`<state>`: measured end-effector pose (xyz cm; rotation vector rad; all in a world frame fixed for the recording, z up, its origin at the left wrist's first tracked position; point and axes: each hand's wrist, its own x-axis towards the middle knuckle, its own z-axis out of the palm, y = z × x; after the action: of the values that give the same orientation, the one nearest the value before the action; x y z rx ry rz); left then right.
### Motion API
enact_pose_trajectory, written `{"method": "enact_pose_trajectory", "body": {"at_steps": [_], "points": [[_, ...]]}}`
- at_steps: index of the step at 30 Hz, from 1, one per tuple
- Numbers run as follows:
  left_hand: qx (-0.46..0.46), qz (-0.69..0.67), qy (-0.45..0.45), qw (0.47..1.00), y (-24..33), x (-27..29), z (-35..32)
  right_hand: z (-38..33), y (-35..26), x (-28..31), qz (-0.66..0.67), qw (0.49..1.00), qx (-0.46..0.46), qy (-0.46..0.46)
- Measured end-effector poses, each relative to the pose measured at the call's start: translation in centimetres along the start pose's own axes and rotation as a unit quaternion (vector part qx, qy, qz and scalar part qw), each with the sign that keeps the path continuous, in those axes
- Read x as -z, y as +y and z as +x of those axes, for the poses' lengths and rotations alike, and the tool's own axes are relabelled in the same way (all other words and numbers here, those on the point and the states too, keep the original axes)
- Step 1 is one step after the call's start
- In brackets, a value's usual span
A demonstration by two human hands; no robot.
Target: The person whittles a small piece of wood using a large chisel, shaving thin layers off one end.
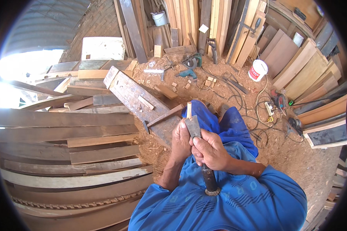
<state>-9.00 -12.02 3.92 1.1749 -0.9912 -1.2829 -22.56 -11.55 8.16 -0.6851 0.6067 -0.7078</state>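
My right hand (213,149) is closed around a wide chisel (209,179), just below its flat grey blade. The dark handle points back, its frayed end at my blue shirt. Closed beside the blade, my left hand (180,139) grips a narrow wood strip (189,109) that sticks up past the blade's edge. The blade lies against the strip; the strip's lower part is hidden by fingers and blade. A hammer (165,116) with a wooden handle rests across the plank bench (121,90), left of my hands. A small wood offcut (145,102) lies on that bench too.
Stacked boards (65,134) fill the left side. Sawdust covers the floor, with a green circular saw (192,61), a teal power tool (187,73), a handsaw (212,50), a white bucket (258,70) and tangled cables (239,98). Boards lean along the back and right.
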Motion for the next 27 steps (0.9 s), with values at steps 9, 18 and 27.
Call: {"method": "enact_pose_trajectory", "body": {"at_steps": [9, 18, 27], "points": [[-0.002, -0.012, 0.007, 1.0, -0.2, 0.3, -0.1, 0.3, -0.1, 0.0, -0.02, 1.0, 0.003, -0.009], [0.032, -0.063, 0.001, 0.997, -0.5, -0.1, 1.1, 1.3, -0.6, 0.3, -0.016, 1.0, 0.007, 0.001], [0.073, -0.137, -0.153, 0.976, -2.4, 3.0, 3.7, 1.9, -0.3, 1.0, 0.041, 0.999, -0.022, -0.003]]}}
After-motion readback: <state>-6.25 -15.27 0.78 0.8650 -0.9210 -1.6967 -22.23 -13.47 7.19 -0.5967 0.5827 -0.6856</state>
